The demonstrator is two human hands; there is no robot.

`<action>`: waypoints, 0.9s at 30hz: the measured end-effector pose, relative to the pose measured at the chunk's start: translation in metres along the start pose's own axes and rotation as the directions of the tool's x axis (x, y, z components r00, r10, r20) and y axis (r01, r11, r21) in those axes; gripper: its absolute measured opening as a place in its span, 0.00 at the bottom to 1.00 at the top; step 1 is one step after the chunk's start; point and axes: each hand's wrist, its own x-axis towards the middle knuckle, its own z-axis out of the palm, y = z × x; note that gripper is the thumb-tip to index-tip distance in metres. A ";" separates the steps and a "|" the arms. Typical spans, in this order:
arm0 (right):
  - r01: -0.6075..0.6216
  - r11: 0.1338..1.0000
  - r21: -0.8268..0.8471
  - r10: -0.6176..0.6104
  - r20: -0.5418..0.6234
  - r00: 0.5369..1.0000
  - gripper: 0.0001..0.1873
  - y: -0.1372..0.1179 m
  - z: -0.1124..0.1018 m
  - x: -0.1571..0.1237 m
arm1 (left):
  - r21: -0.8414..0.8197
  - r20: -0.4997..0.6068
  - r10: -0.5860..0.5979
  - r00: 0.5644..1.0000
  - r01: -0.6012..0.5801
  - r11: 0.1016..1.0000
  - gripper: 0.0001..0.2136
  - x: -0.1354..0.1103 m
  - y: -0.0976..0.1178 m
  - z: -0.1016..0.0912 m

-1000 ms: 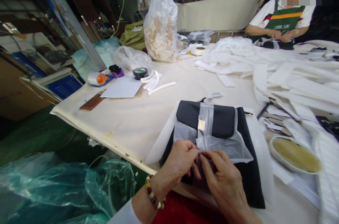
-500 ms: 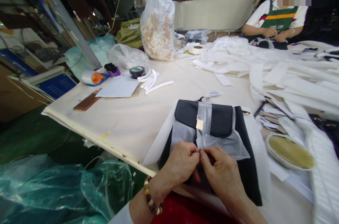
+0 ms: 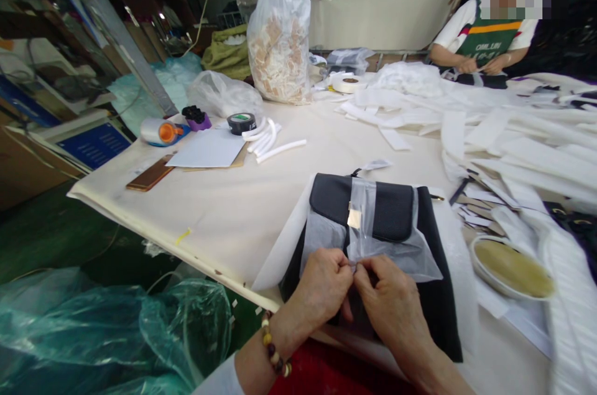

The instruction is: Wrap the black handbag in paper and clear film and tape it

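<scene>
A black bag [image 3: 433,295] with a flap lies in front of me on a white sheet [image 3: 275,252]. Over its flap and metal clasp [image 3: 354,216] runs a translucent plastic strip [image 3: 364,196], which reaches down to my fingers. My left hand [image 3: 324,283] is closed in a pinch at the strip's lower end, a beaded bracelet on its wrist. Close beside it, fingertips almost touching, my right hand [image 3: 389,295] pinches the same spot. Just what lies between the fingertips is hidden. More thin translucent wrapping [image 3: 415,258] covers the bag's front below the flap.
Right of the bag stand a round dish [image 3: 513,267] and white foam strips [image 3: 522,158]. Toward the left lie a phone-like brown slab [image 3: 150,172], paper [image 3: 208,149], black tape [image 3: 241,124] and white tubes [image 3: 280,151]. A filled plastic bag [image 3: 280,53] stands behind; a co-worker [image 3: 494,40] works across the table.
Both hands keep their pinch at the strip's lower end, with only a slight shift of the fingers. The view has moved a little. The co-worker's hands have shifted slightly.
</scene>
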 end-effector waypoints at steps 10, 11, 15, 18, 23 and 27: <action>0.090 0.996 -0.002 -0.090 -0.045 0.995 0.14 0.006 0.000 -0.002 | -0.056 -0.024 -0.020 1.000 0.018 0.998 0.09 -0.001 -0.005 0.001; 0.083 0.996 0.031 -0.083 -0.027 0.996 0.13 0.007 -0.001 -0.002 | -0.072 -0.010 -0.025 1.000 0.024 0.997 0.09 -0.001 -0.006 0.001; 0.042 0.989 0.142 -0.046 0.021 0.999 0.13 0.007 -0.005 -0.003 | -0.141 0.022 -0.038 0.999 0.041 0.989 0.08 0.000 -0.007 0.001; 0.003 0.982 0.190 -0.010 0.036 0.999 0.12 0.004 -0.006 -0.005 | -0.185 0.017 -0.038 0.999 0.040 0.982 0.07 0.000 -0.006 0.001; -0.064 0.971 0.232 0.046 0.085 0.995 0.13 0.004 -0.005 -0.008 | -0.215 0.019 -0.037 0.999 0.040 0.976 0.07 -0.003 -0.002 0.001; -0.144 0.955 0.259 0.111 0.137 0.984 0.15 0.003 -0.007 -0.005 | -0.184 0.020 -0.012 1.000 0.016 0.983 0.07 -0.004 -0.002 0.001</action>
